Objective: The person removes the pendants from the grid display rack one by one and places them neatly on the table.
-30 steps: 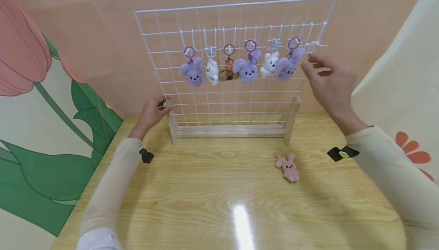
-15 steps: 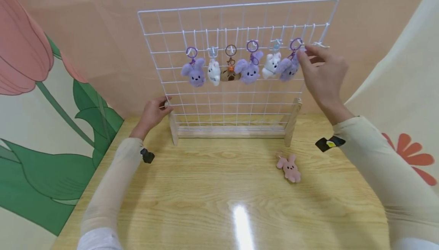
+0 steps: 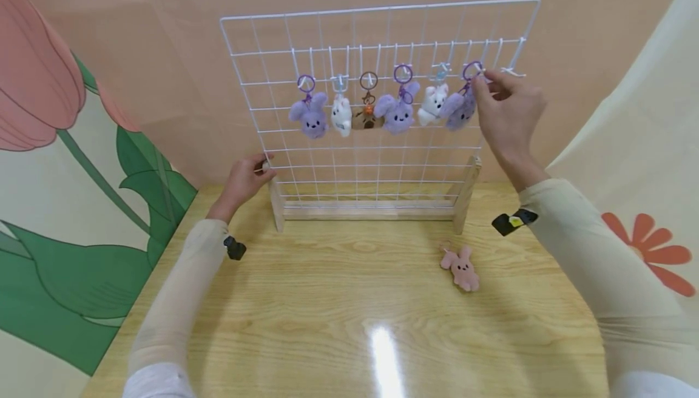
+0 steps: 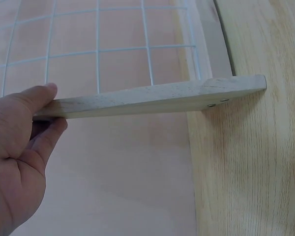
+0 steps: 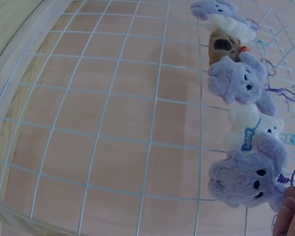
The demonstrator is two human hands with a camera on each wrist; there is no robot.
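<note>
On the left, my left hand (image 3: 245,181) pinches the upper end of the wooden side post (image 4: 152,101) of a white wire grid rack (image 3: 377,164), thumb on one face and fingers on the other. At the rack's right, my right hand (image 3: 510,116) pinches at the purple ring (image 3: 472,70) of the rightmost purple bunny plush keychain (image 3: 459,110), which hangs from a hook. Only fingertips (image 5: 287,209) show in the right wrist view, partly covering the ring. Beside it hangs a white plush keychain (image 3: 434,104).
Further left hang another purple bunny (image 3: 397,116), a brown plush (image 3: 368,118), a white plush (image 3: 341,116) and a purple bunny (image 3: 310,118). A bare hook (image 3: 512,73) sticks out at the far right. A pink bunny keychain (image 3: 462,269) lies on the wooden table (image 3: 306,301).
My right hand has moved left from the bare hook at the rack's right end to the rightmost purple bunny's ring and closed there. The left hand keeps its hold; the rack has shifted slightly right in view.
</note>
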